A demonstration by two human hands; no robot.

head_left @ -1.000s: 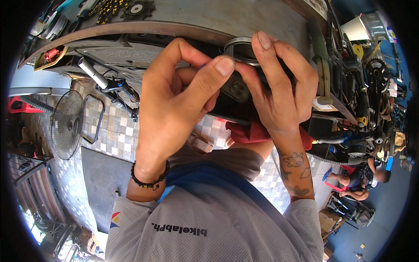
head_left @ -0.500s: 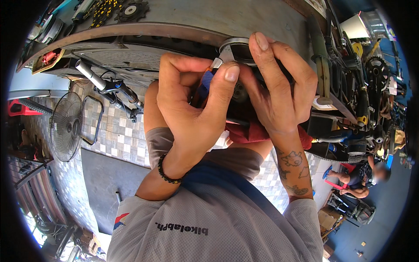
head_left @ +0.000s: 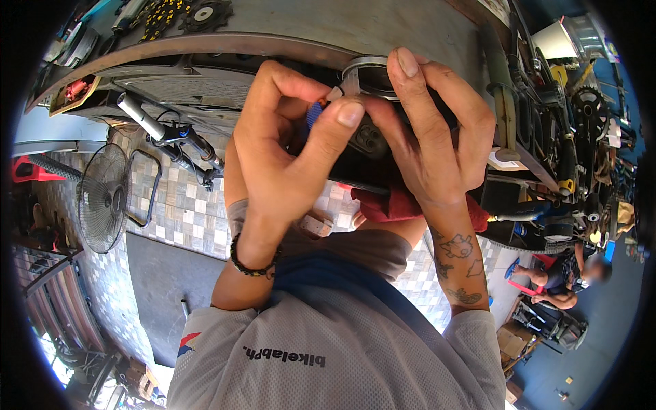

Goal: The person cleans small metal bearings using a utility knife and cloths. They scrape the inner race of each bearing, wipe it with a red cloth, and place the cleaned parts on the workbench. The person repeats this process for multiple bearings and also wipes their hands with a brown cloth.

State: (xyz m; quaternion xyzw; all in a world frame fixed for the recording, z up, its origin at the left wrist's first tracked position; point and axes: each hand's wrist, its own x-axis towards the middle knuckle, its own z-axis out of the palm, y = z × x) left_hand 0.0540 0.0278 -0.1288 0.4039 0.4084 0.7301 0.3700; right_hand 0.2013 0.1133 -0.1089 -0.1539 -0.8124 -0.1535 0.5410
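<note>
My left hand is closed around a utility knife with a blue and orange handle, most of which the fingers hide. Its flat metal blade points away from me and meets the near left edge of a round metal ring. That ring, silver at the rim and dark inside, is in my right hand, gripped between the fingers. My right fingertips cover its right side. Both hands are held up at the front edge of the workbench, close together.
Cogs and a yellow-black chain lie on the bench at the far left. Below stand a bicycle fork and a floor fan. A red cloth hangs near my knees. Tools crowd the right, where another person sits.
My left hand has shifted slightly left and up, tilting the knife's blade more upright against the ring. My right hand and the ring have hardly moved.
</note>
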